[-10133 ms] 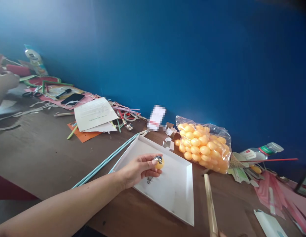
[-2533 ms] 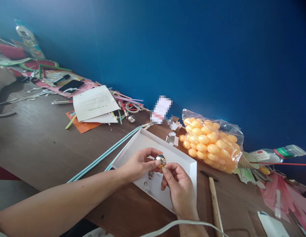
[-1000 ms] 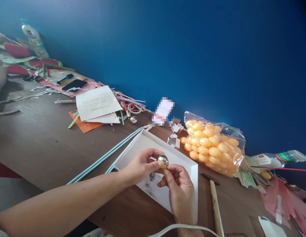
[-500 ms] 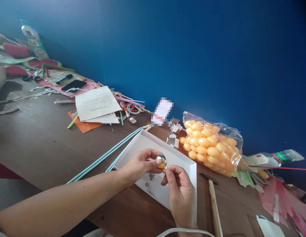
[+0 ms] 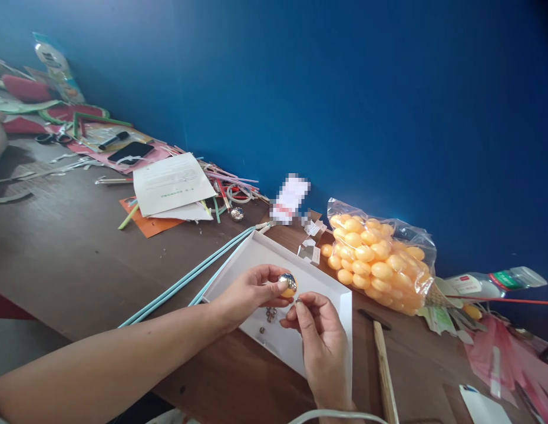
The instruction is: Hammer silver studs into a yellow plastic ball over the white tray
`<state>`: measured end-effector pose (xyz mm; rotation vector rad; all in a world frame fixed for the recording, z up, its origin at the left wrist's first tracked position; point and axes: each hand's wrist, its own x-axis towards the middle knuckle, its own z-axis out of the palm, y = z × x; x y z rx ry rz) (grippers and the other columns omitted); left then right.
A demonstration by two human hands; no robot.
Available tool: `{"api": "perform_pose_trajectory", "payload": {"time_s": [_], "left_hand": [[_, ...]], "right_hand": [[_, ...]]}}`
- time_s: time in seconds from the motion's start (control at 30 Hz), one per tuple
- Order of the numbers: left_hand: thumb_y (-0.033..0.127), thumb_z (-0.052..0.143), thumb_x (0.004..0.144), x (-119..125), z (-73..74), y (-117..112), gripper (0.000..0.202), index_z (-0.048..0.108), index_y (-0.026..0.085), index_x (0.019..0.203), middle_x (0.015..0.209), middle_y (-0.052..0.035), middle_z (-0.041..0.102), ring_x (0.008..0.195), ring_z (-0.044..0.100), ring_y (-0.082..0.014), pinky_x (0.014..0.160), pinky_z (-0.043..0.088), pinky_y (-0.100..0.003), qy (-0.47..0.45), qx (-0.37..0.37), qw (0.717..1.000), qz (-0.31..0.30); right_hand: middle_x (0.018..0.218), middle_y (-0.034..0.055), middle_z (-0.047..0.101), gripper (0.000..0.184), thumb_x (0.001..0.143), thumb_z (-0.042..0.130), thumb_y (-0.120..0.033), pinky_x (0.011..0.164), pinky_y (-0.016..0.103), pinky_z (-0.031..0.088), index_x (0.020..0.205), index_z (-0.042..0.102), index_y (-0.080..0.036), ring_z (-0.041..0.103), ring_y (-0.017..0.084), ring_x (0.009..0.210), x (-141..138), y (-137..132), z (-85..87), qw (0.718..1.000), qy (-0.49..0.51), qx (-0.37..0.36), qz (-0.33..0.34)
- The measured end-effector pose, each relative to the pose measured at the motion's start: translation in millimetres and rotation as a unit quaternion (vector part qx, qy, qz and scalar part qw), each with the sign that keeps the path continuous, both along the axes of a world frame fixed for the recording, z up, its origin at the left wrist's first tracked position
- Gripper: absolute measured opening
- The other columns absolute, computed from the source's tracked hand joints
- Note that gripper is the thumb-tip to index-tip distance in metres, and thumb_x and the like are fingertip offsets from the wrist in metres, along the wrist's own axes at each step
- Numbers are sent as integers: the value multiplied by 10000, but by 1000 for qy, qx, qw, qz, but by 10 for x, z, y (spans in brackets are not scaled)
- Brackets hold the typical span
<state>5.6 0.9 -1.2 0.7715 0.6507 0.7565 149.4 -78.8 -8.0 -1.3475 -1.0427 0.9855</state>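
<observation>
Right hand [image 5: 322, 341], thumb and finger pinching a tiny silvery piece [image 5: 298, 301]. Left hand [image 5: 253, 290], fingers gripping a yellow ball [image 5: 290, 290], partly silver-covered, above a white tray [image 5: 318, 281] with small metallic beads [image 5: 271, 314]. Behind, one clear bag [image 5: 400, 227] of orange balls [image 5: 365, 253].

Silver and yellow-orange ball [image 5: 289, 285], plain white tray [image 5: 267, 252].
The wall [image 5: 366, 106] is deep blue, the table [image 5: 79, 253] brown, the bagged balls [image 5: 365, 253] orange-yellow, the slim rods [image 5: 185, 278] pale blue, the crumpled sheet [image 5: 506, 356] pink, one red piece [image 5: 86, 111] edged green.

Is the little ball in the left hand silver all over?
No, the ball in the left hand also shows yellow below its shiny silver part.
</observation>
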Motion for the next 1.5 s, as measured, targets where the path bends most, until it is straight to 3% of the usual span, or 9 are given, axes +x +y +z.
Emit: {"api": "perform_pose_trajectory", "payload": {"time_s": [0.67, 0.9, 1.3, 1.5], "left_hand": [[399, 770, 703, 10, -13, -23, 471, 591, 138, 1053, 992, -62, 623, 837, 637, -159, 844, 522, -367, 21, 54, 998, 2], [406, 783, 681, 12, 0, -20, 461, 607, 147, 1020, 987, -47, 610, 840, 641, -161, 854, 522, -373, 22, 45, 999, 10], [366, 784, 688, 19, 21, -29, 395, 638, 154, 988, 986, -50, 615, 822, 641, -161, 836, 521, -380, 11, 38, 999, 19], [364, 775, 703, 15, 0, -30, 414, 612, 150, 1019, 961, -50, 633, 805, 654, -155, 848, 516, -375, -3, 42, 999, 7]], "right_hand": [[566, -46, 582, 234, 816, 670, -433, 621, 233, 440, 851, 632, -205, 527, 109, 568, -6, 46, 27, 998, 14, -48, -25], [571, -59, 561, 210, 855, 632, -395, 647, 232, 442, 964, 657, -217, 525, 102, 567, 17, 35, -2, 999, -15, -29, -11], [490, -35, 601, 270, 765, 723, -432, 533, 232, 414, 844, 643, -186, 516, 108, 472, -19, 75, 20, 996, 60, -66, -31], [704, -6, 689, 234, 756, 748, -379, 503, 210, 393, 827, 628, -191, 494, 65, 454, 12, 98, -21, 990, 128, -50, -21]]}}
